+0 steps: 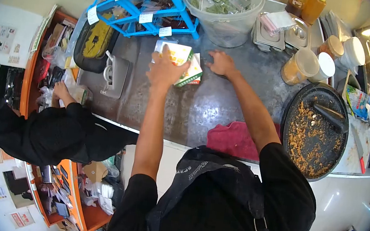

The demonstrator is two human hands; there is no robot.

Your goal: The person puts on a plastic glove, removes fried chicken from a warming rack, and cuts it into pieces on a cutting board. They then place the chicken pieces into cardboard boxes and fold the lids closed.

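Note:
My left hand (166, 70) grips a white cardboard food box (182, 53) with yellow-orange print and green edging, its fingers spread over the top. Beneath and to the right of it, another box (196, 70) of the same kind shows, and the two overlap on the metal counter (205, 104). To the right of the boxes, my right hand (223, 64) hovers over or rests on the counter, fingers apart and slightly bent, with nothing in it. Just beyond that hand stands a clear plastic bucket (227, 27) holding green leaves in plastic bags.
A blue tiered rack (151, 20) stands at the back. On the right sits a large stone mortar (316, 147) with a pestle (329, 117), near jars (300, 67) and a knife (359, 150). A red cloth (235, 138) lies at the front edge. A co-worker (56, 131) stands at left.

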